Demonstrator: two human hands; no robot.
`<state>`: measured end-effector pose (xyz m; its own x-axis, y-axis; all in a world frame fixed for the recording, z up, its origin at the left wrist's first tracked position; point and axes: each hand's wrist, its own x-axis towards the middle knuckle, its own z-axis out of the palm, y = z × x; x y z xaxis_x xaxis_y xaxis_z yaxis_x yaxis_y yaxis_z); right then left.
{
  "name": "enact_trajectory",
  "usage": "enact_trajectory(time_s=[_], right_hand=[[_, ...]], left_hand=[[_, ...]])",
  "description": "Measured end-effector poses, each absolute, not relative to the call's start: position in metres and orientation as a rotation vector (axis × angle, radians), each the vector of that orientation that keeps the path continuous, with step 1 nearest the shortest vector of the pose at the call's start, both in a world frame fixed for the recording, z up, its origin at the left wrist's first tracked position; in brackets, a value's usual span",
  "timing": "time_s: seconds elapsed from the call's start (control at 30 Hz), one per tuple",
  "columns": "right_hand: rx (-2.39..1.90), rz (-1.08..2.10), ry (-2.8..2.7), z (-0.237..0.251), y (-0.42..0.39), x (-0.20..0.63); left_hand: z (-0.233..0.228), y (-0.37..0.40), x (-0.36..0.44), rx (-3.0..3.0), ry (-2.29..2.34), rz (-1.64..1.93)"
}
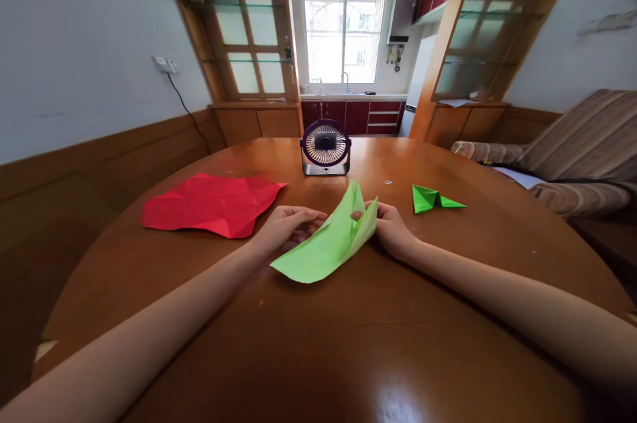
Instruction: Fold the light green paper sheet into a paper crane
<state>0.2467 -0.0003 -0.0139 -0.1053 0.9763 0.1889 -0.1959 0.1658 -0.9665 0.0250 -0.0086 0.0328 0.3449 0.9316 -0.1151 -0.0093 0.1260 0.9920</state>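
A light green sheet of paper, partly folded, is held up off the table in front of me. Its far end rises in two pointed flaps, while the near left end curves out loosely. My right hand grips the right flap, the thumb inside the fold and the fingers behind it. On the other side my left hand has its half-curled fingers at the left edge of the sheet, their tips partly hidden by it. A creased red sheet of paper lies left of my left hand. To the right rests a folded bright green paper piece.
A small dark fan stands on the wooden table, beyond the paper. Tiny scraps lie to its right. A striped armchair is at the right, and a wall socket with a cord is at the left.
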Motion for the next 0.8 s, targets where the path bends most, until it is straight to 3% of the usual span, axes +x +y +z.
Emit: enact_trajectory(time_s=[0.3,0.8], right_hand=[[-0.898,1.237,-1.238,-0.015,0.001,0.247],[-0.871,1.242,-1.265,-0.012,-0.001,0.245]], left_hand=[[0.041,-0.015,0.025,1.353,1.065,0.805],[0.056,-0.021,0.029,2.11,1.296,0.725]])
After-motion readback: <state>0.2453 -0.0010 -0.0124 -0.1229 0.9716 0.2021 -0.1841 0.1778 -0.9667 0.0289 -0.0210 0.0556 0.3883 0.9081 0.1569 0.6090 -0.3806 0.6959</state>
